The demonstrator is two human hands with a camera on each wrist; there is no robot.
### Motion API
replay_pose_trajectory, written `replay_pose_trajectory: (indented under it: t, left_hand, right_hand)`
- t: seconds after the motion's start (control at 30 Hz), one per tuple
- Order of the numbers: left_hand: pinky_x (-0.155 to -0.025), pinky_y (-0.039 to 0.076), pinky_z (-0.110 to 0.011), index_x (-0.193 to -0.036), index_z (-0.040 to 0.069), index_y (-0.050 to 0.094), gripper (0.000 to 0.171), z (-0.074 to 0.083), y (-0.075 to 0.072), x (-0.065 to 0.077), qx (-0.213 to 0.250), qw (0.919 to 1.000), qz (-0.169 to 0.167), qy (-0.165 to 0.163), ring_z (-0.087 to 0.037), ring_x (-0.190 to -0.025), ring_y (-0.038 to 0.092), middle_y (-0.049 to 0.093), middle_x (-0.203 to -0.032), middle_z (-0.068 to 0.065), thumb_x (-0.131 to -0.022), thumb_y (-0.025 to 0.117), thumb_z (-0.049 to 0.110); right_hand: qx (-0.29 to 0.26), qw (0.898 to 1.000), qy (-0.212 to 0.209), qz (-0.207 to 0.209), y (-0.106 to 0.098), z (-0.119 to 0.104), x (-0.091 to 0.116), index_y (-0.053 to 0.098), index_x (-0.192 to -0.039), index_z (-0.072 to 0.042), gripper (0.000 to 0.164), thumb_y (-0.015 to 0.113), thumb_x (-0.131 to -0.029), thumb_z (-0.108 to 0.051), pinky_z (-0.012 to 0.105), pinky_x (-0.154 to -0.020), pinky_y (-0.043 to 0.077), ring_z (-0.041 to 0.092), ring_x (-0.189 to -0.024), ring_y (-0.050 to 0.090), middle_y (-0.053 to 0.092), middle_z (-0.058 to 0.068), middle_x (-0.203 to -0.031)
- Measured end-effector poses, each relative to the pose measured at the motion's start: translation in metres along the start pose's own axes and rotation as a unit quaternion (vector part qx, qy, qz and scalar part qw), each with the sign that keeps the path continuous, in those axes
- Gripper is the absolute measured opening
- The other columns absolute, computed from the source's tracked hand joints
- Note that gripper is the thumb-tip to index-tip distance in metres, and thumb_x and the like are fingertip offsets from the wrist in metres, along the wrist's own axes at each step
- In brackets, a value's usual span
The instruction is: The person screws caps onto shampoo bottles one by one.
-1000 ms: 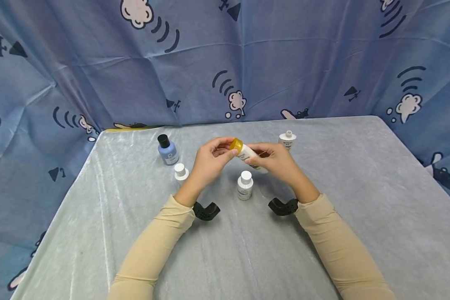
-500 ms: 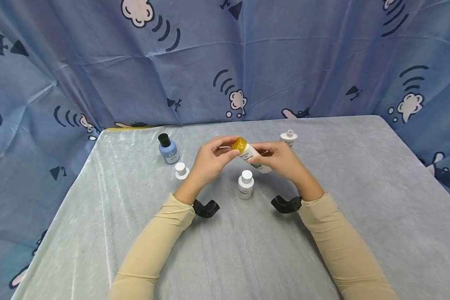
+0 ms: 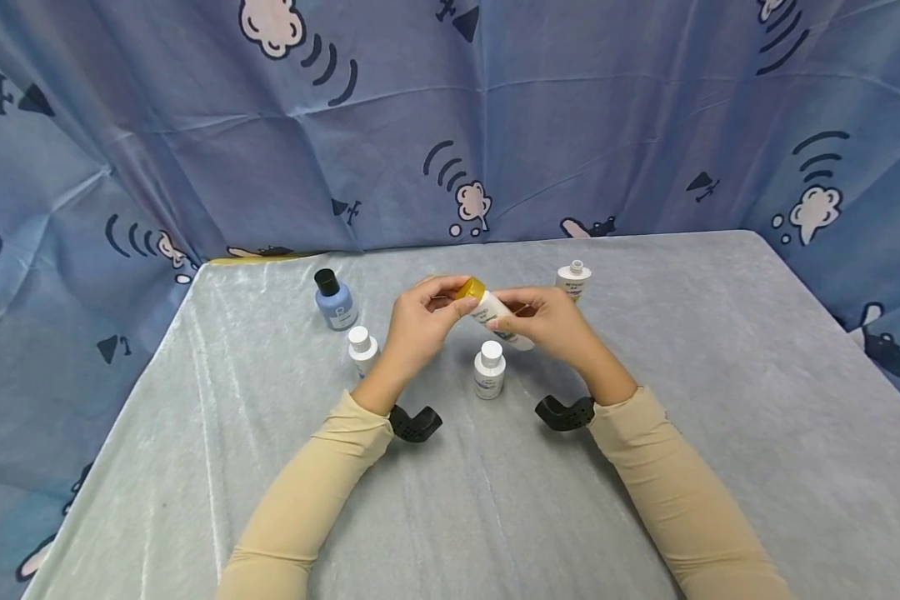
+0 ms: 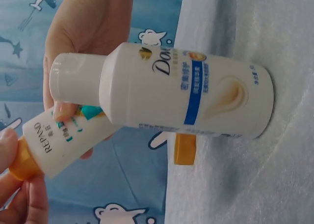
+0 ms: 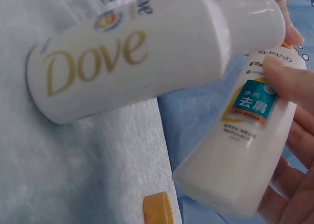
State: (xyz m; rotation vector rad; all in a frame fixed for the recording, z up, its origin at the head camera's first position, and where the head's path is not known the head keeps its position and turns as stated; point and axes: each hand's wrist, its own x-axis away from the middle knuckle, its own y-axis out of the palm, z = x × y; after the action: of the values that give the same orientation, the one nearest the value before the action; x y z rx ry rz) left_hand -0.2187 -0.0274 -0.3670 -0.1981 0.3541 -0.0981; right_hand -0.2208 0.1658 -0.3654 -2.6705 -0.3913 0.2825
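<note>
We see the left hand (image 3: 417,323) pinch the yellow cap (image 3: 469,288) and the right hand (image 3: 555,323) grip the tilted white bottle (image 5: 240,140) over the table (image 3: 705,350), maybe so one can turn while the other holds steady.

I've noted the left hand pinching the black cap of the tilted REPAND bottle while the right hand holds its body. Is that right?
Not quite: the cap is yellow, not black, as the head view shows. The left hand does pinch it, and the right hand holds the body of the tilted REPAND bottle.
</note>
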Motion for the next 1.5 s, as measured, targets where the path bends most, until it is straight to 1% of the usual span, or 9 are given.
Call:
replay_pose_trajectory:
  t: [0.4,0.47,0.67,0.77,0.97,1.1,1.2,1.3,1.5]
  left_hand:
    - [-0.09,0.049,-0.024,-0.111,-0.003,0.064,0.031,0.0,-0.002,-0.001,0.024,0.9981,-0.047,0.03,-0.022,-0.098,0.06,0.063,-0.11,-0.015,-0.082,0.069,0.007]
    - [-0.092,0.048,-0.024,-0.112,-0.003,0.064,0.031,0.003,-0.003,0.0,0.027,0.9976,-0.054,0.033,-0.024,-0.101,0.06,0.063,-0.111,-0.016,-0.082,0.068,0.005]
    - [-0.097,0.046,-0.026,-0.112,-0.007,0.062,0.03,0.024,-0.007,0.006,0.021,0.9963,-0.074,0.038,-0.028,-0.106,0.058,0.062,-0.113,-0.021,-0.084,0.065,0.0]
    - [-0.096,0.046,-0.026,-0.112,-0.006,0.062,0.03,0.023,-0.008,0.006,0.017,0.9959,-0.08,0.038,-0.025,-0.106,0.059,0.062,-0.114,-0.019,-0.084,0.065,0.001]
    - [-0.096,0.046,-0.023,-0.114,0.004,0.065,0.031,0.001,-0.006,0.0,0.012,0.9954,-0.086,0.04,-0.018,-0.106,0.059,0.063,-0.115,-0.01,-0.084,0.067,0.011]
    - [-0.094,0.047,-0.023,-0.114,0.005,0.065,0.031,-0.002,-0.006,-0.001,0.01,0.9952,-0.085,0.049,-0.015,-0.106,0.058,0.064,-0.115,-0.008,-0.084,0.067,0.012]
    - [-0.093,0.048,-0.023,-0.115,0.005,0.065,0.032,-0.002,-0.006,-0.001,0.017,0.9953,-0.081,0.049,-0.015,-0.106,0.058,0.063,-0.116,-0.008,-0.085,0.067,0.013]
    - [-0.094,0.048,-0.024,-0.117,0.003,0.063,0.033,0.001,-0.006,0.0,0.02,0.996,-0.078,0.038,-0.017,-0.106,0.058,0.062,-0.118,-0.01,-0.086,0.066,0.01]
    - [-0.094,0.048,-0.029,-0.118,-0.003,0.061,0.033,0.019,-0.007,0.004,0.03,0.9973,-0.066,0.011,-0.024,-0.107,0.057,0.061,-0.118,-0.016,-0.086,0.064,0.005]
  right_hand:
    - [0.02,1.0,-0.007,-0.008,-0.005,0.002,0.001,0.067,-0.111,-0.004,0.039,0.076,-0.077,-0.019,0.025,-0.067,0.054,0.016,-0.077,0.064,0.07,0.015,-0.095]
    - [0.017,1.0,-0.003,-0.011,-0.006,0.002,0.001,0.067,-0.112,-0.004,0.039,0.076,-0.077,-0.019,0.025,-0.067,0.054,0.016,-0.077,0.064,0.07,0.016,-0.096]
    - [-0.003,1.0,0.007,-0.029,-0.008,0.0,0.002,0.065,-0.115,-0.004,0.039,0.074,-0.079,-0.017,0.027,-0.067,0.055,0.013,-0.077,0.065,0.069,0.017,-0.099]
    - [-0.011,0.999,0.003,-0.035,-0.009,0.0,0.002,0.065,-0.116,-0.003,0.039,0.074,-0.079,-0.015,0.027,-0.067,0.056,0.012,-0.077,0.065,0.068,0.018,-0.1]
    - [-0.026,0.998,-0.002,-0.05,-0.009,0.001,0.002,0.064,-0.116,-0.001,0.039,0.072,-0.08,-0.012,0.028,-0.067,0.056,0.012,-0.077,0.065,0.068,0.019,-0.1]
    - [-0.028,0.998,0.002,-0.053,-0.009,0.001,0.002,0.063,-0.117,-0.002,0.039,0.072,-0.081,-0.012,0.027,-0.067,0.056,0.013,-0.077,0.064,0.067,0.019,-0.1]
    - [-0.027,0.998,0.006,-0.049,-0.008,0.001,0.002,0.063,-0.118,-0.002,0.04,0.072,-0.081,-0.013,0.027,-0.068,0.056,0.013,-0.077,0.064,0.067,0.018,-0.1]
    - [-0.027,0.999,0.009,-0.045,-0.007,0.001,0.001,0.063,-0.118,-0.003,0.04,0.072,-0.081,-0.014,0.027,-0.068,0.055,0.013,-0.077,0.064,0.067,0.018,-0.1]
    - [-0.033,0.999,0.016,-0.039,-0.006,0.0,0.001,0.063,-0.119,-0.003,0.04,0.071,-0.082,-0.016,0.028,-0.069,0.056,0.014,-0.078,0.065,0.067,0.018,-0.102]
